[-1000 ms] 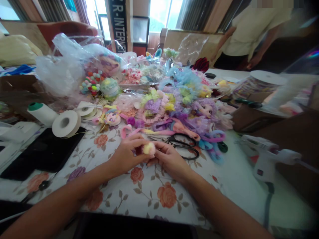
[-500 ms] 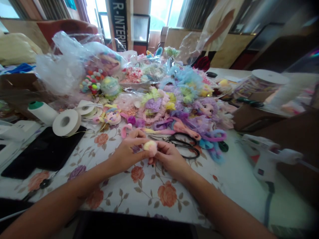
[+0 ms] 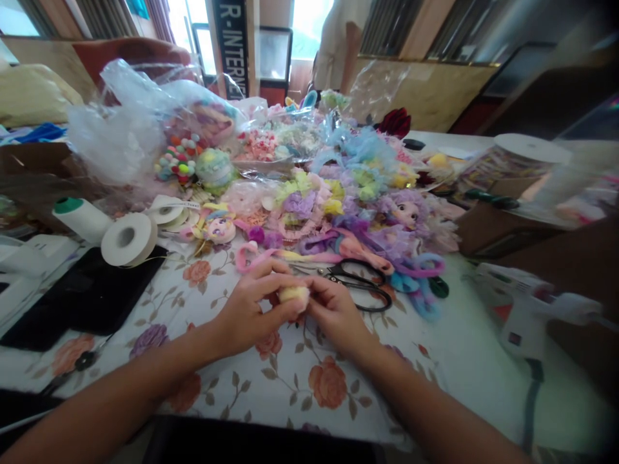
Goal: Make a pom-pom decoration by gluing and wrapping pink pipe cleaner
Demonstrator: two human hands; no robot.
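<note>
Both my hands meet over the floral tablecloth (image 3: 290, 380) near its front middle. My left hand (image 3: 249, 309) and my right hand (image 3: 336, 312) pinch a small fluffy yellow pompom (image 3: 293, 294) between their fingertips, each with fingers closed on it. Black scissors (image 3: 360, 280) lie just behind my right hand. Beyond them spreads a heap of pastel craft pieces (image 3: 338, 206) with a purple-haired doll head (image 3: 403, 211) in it.
White tape rolls (image 3: 128, 240) and a thread cone (image 3: 80, 218) lie at the left beside a black pad (image 3: 87, 290). A white glue gun (image 3: 525, 306) rests at the right. Plastic bags of pompoms (image 3: 159, 129) stand behind. A person (image 3: 338, 45) stands at the far window.
My hands have sunk slightly toward me with the pompom, fingers working round it. The person at the back has walked from the right to the window.
</note>
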